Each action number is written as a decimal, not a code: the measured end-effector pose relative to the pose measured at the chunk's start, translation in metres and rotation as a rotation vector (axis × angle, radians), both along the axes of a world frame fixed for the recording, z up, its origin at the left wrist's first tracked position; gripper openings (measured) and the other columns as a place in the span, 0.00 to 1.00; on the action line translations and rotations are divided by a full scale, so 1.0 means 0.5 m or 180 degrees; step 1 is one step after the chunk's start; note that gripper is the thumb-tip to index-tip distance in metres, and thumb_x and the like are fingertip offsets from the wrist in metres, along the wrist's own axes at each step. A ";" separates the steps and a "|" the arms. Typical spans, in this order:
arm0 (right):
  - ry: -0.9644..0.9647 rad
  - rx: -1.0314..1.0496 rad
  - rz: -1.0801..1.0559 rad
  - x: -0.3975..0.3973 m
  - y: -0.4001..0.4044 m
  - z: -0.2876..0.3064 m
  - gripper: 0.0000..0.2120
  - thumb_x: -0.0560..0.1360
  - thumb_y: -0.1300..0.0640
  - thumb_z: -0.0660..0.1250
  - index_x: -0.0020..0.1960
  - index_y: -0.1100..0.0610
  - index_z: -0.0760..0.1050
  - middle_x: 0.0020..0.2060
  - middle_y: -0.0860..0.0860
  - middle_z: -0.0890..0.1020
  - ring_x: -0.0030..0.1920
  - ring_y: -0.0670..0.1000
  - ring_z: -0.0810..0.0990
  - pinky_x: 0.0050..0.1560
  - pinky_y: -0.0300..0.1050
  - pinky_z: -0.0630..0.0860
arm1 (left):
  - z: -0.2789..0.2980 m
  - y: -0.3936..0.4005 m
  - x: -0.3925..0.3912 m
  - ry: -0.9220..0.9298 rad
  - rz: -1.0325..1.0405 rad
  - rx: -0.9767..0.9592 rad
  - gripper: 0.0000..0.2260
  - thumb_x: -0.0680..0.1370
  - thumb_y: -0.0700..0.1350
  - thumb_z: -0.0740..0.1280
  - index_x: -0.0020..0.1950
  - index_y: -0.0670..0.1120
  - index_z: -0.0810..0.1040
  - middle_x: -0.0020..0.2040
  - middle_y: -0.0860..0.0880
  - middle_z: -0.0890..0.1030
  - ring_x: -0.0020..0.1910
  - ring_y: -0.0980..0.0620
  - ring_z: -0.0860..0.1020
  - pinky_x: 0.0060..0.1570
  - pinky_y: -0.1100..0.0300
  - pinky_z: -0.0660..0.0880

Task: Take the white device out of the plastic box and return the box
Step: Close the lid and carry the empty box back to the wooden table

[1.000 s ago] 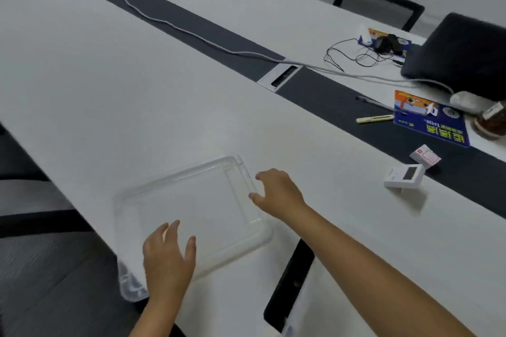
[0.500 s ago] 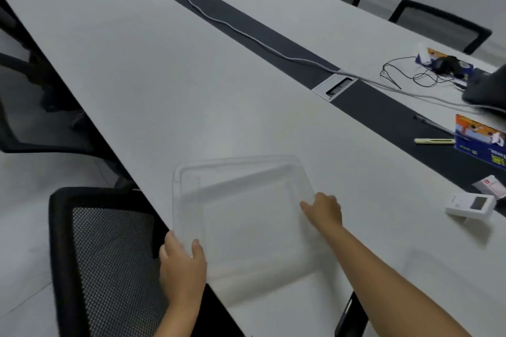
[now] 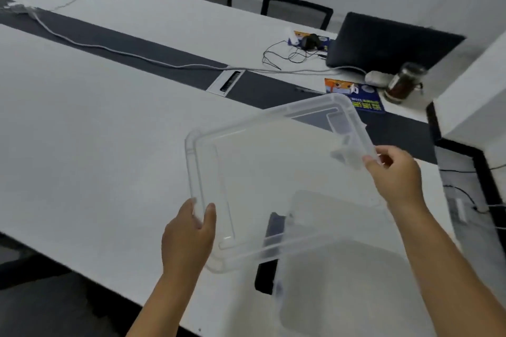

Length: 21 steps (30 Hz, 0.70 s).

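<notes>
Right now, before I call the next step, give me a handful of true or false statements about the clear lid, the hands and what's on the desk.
1. Both hands grip the clear plastic lid, left hand at its near corner, right hand at its far right edge. True.
2. The lid lies flat on the white table. False: it is held up above the table, tilted.
3. A clear plastic box sits below the lid at the table's near edge. True.
4. The glass jar stands inside the box. False: it stands on the far side, beside the black laptop.
5. The grey cable runs along the dark centre strip. True.
</notes>
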State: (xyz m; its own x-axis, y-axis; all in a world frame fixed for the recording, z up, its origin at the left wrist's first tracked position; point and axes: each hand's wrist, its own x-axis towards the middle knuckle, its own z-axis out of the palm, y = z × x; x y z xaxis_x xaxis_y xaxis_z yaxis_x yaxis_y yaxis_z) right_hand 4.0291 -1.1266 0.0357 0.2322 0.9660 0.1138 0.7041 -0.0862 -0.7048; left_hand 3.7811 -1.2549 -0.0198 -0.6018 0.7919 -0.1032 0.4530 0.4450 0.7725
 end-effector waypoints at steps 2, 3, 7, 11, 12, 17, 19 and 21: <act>0.0171 0.0047 -0.0420 0.101 -0.052 -0.006 0.13 0.72 0.63 0.66 0.55 0.67 0.74 0.45 0.61 0.75 0.47 0.62 0.74 0.49 0.50 0.70 | 0.004 0.009 0.062 0.0098 -0.0562 -0.0196 0.22 0.76 0.51 0.58 0.66 0.42 0.65 0.32 0.49 0.76 0.35 0.48 0.75 0.41 0.57 0.71; 0.0238 0.0004 -0.0627 0.147 -0.083 -0.010 0.14 0.71 0.63 0.66 0.55 0.67 0.74 0.44 0.59 0.74 0.45 0.59 0.73 0.48 0.48 0.68 | 0.004 0.011 0.095 0.0177 -0.0817 -0.0326 0.22 0.76 0.53 0.57 0.66 0.43 0.64 0.35 0.46 0.79 0.38 0.46 0.77 0.42 0.56 0.72; 0.0308 -0.0240 -0.1076 0.266 -0.198 -0.046 0.14 0.72 0.63 0.65 0.57 0.66 0.73 0.47 0.61 0.76 0.46 0.57 0.73 0.48 0.50 0.69 | -0.003 0.009 0.177 0.0600 -0.1363 -0.0450 0.14 0.76 0.54 0.57 0.40 0.44 0.71 0.31 0.48 0.75 0.29 0.50 0.72 0.30 0.57 0.68; 0.0265 -0.0398 -0.1163 0.314 -0.267 -0.089 0.11 0.71 0.64 0.66 0.53 0.67 0.75 0.44 0.63 0.77 0.43 0.59 0.74 0.47 0.53 0.71 | -0.012 0.006 0.206 0.0830 -0.1375 -0.0314 0.20 0.75 0.51 0.61 0.25 0.46 0.60 0.26 0.50 0.66 0.25 0.53 0.64 0.24 0.61 0.57; 0.0195 -0.0454 -0.1136 0.319 -0.279 -0.102 0.10 0.71 0.65 0.66 0.51 0.68 0.75 0.41 0.62 0.76 0.41 0.59 0.73 0.45 0.50 0.69 | -0.013 0.003 0.210 0.0906 -0.1375 -0.0335 0.20 0.74 0.52 0.61 0.25 0.46 0.60 0.27 0.49 0.66 0.25 0.53 0.64 0.24 0.61 0.57; -0.0075 -0.0463 -0.0900 0.319 -0.297 -0.142 0.03 0.69 0.68 0.66 0.42 0.68 0.76 0.29 0.51 0.68 0.30 0.54 0.68 0.31 0.44 0.64 | -0.020 -0.021 0.219 0.1106 -0.1224 -0.0541 0.22 0.74 0.50 0.63 0.23 0.46 0.58 0.25 0.49 0.65 0.25 0.49 0.64 0.24 0.61 0.55; -0.0089 -0.0382 -0.0841 0.318 -0.295 -0.144 0.02 0.69 0.68 0.66 0.41 0.67 0.76 0.28 0.48 0.67 0.29 0.49 0.67 0.30 0.36 0.62 | -0.024 -0.027 0.222 0.1045 -0.1145 -0.0585 0.23 0.74 0.49 0.63 0.22 0.46 0.58 0.24 0.49 0.64 0.24 0.52 0.63 0.24 0.60 0.55; -0.0092 -0.0361 -0.0801 0.315 -0.295 -0.143 0.06 0.69 0.61 0.65 0.40 0.65 0.75 0.28 0.48 0.67 0.29 0.52 0.67 0.30 0.35 0.61 | -0.026 -0.027 0.223 0.1025 -0.1134 -0.0605 0.23 0.74 0.49 0.63 0.23 0.45 0.58 0.25 0.48 0.64 0.24 0.52 0.62 0.24 0.60 0.55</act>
